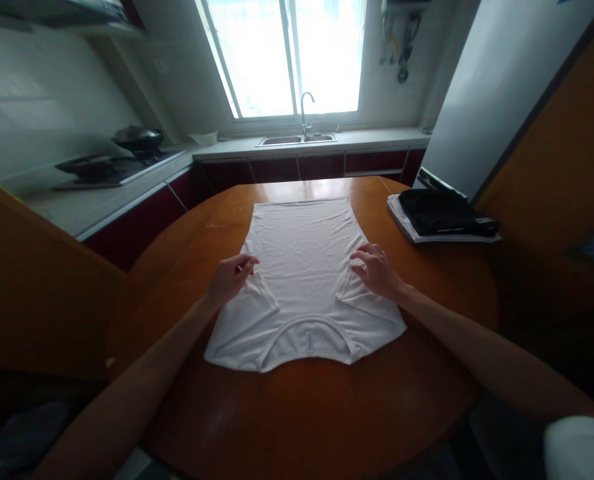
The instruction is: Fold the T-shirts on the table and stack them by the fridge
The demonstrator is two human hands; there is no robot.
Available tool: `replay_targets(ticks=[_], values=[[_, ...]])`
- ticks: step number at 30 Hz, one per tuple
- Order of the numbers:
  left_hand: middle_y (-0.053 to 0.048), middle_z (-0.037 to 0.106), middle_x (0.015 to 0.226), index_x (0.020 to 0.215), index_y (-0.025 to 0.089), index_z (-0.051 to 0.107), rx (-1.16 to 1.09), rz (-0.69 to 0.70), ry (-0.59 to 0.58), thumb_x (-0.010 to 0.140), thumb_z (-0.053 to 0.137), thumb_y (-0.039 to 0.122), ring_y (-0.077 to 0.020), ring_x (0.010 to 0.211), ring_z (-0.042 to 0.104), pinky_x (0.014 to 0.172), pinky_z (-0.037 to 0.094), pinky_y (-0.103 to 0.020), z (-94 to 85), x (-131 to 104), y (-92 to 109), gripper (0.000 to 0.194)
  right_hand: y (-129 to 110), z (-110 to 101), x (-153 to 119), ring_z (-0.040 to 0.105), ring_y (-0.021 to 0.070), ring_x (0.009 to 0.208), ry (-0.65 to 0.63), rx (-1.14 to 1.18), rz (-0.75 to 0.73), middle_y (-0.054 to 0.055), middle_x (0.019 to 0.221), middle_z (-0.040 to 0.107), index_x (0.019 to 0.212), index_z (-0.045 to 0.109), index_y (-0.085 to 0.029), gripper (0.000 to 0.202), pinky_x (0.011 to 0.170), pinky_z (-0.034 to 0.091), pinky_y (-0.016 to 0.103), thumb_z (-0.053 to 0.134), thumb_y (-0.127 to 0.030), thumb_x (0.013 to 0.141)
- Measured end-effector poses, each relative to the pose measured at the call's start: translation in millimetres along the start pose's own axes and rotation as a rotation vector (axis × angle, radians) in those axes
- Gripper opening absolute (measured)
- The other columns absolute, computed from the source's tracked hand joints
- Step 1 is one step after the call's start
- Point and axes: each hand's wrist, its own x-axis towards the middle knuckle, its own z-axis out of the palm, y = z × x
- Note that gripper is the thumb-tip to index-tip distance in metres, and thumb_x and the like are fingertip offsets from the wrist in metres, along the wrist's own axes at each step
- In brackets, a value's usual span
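Note:
A white T-shirt [304, 257] lies spread out on the round wooden table [297, 413], its neckline towards me and its hem at the far side. Both short sleeves are turned inward over the body. My left hand [231, 277] is at the shirt's left edge, beside the left sleeve [263, 293]; its fingers are loosely bent, a little apart, with no cloth visible between them. On the other side, my right hand [375, 270] rests over the right edge near the right sleeve [349, 287], fingers spread and holding nothing. A small label shows inside the collar [309, 341].
Folded black cloth [441, 212] sits on a white stack [411, 235] at the table's right. Beyond are a counter with a sink [281, 141], a faucet [304, 113] and a stove with pans [137, 138]. A tall grey panel [497, 87] stands at the right.

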Motion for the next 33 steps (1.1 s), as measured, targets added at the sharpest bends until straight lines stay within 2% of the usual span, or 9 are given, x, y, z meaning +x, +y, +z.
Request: replay_targets(ticks=[2, 5, 13, 18, 23, 26, 29, 33], values=[[0.0, 0.065, 0.065, 0.088, 0.017, 0.073, -0.003, 0.005, -0.003, 0.091, 0.053, 0.044, -0.011, 0.05, 0.052, 0.047, 0.036, -0.02, 0.0, 0.0, -0.1, 0.034, -4.4, -0.9, -1.5, 0.059, 0.0237, 0.102, -0.061, 0.065, -0.042, 0.009, 0.106, 0.065, 0.1, 0.069, -0.019, 0.014, 0.092, 0.046, 0.036, 0.06, -0.028, 0.094], [0.001, 0.064, 0.064, 0.088, 0.016, 0.073, -0.009, 0.001, -0.008, 0.09, 0.052, 0.045, -0.0104, 0.048, 0.05, 0.047, 0.035, -0.019, -0.5, -0.3, 1.5, 0.036, -11.5, 1.2, -5.1, 0.058, 0.0184, 0.085, -0.163, 0.11, -0.111, 0.004, 0.09, 0.063, 0.086, 0.063, -0.019, 0.008, 0.079, 0.045, 0.029, 0.062, -0.023, 0.093], [0.0, 0.064, 0.063, 0.087, 0.015, 0.074, -0.009, 0.006, -0.014, 0.09, 0.052, 0.047, -0.0105, 0.049, 0.051, 0.048, 0.036, -0.019, 0.1, -1.1, 6.3, 0.039, -21.8, 5.8, -11.0, 0.057, 0.021, 0.099, -0.174, -0.002, -0.147, 0.007, 0.1, 0.062, 0.094, 0.061, -0.02, 0.007, 0.09, 0.043, 0.032, 0.058, -0.026, 0.096], [0.0, 0.065, 0.064, 0.088, 0.014, 0.074, -0.005, 0.005, -0.023, 0.09, 0.053, 0.046, -0.011, 0.05, 0.052, 0.049, 0.036, -0.019, -0.2, -1.4, 4.1, 0.038, -23.1, 4.5, -13.1, 0.054, 0.0247, 0.107, -0.154, -0.074, -0.16, 0.01, 0.109, 0.061, 0.104, 0.062, -0.02, 0.018, 0.097, 0.043, 0.036, 0.062, -0.035, 0.094], [-0.001, 0.067, 0.065, 0.089, 0.014, 0.074, -0.006, 0.007, -0.03, 0.09, 0.053, 0.046, -0.0113, 0.051, 0.053, 0.05, 0.038, -0.019, 1.1, -1.8, 5.2, 0.038, -24.0, 7.3, -16.1, 0.054, 0.0265, 0.108, -0.137, -0.094, -0.156, 0.01, 0.109, 0.062, 0.108, 0.062, -0.02, 0.025, 0.097, 0.044, 0.038, 0.064, -0.038, 0.092], [0.0, 0.066, 0.064, 0.089, 0.014, 0.074, 0.001, 0.02, -0.031, 0.09, 0.052, 0.046, -0.0106, 0.05, 0.051, 0.049, 0.037, -0.019, 0.1, -1.8, 8.1, 0.039, -22.0, 7.4, -14.9, 0.056, 0.0262, 0.108, -0.11, -0.03, -0.141, 0.01, 0.11, 0.063, 0.108, 0.063, -0.02, 0.023, 0.094, 0.046, 0.038, 0.065, -0.035, 0.091], [-0.001, 0.067, 0.067, 0.093, 0.014, 0.074, -0.021, 0.037, -0.052, 0.092, 0.053, 0.049, -0.0101, 0.051, 0.051, 0.05, 0.037, -0.019, -10.7, -0.4, 12.3, 0.041, -19.1, -2.1, -10.7, 0.059, 0.0246, 0.102, -0.047, 0.113, -0.133, 0.008, 0.103, 0.064, 0.098, 0.064, -0.021, 0.011, 0.092, 0.047, 0.038, 0.062, -0.03, 0.092], [-0.004, 0.071, 0.077, 0.106, 0.014, 0.074, -0.044, 0.086, -0.182, 0.092, 0.06, 0.051, -0.0112, 0.06, 0.056, 0.055, 0.041, -0.019, -44.0, -0.5, 27.2, 0.042, -17.2, -32.2, -9.8, 0.061, 0.0219, 0.091, 0.029, 0.282, -0.14, 0.005, 0.092, 0.064, 0.085, 0.063, -0.022, 0.011, 0.085, 0.049, 0.036, 0.06, -0.028, 0.093]])
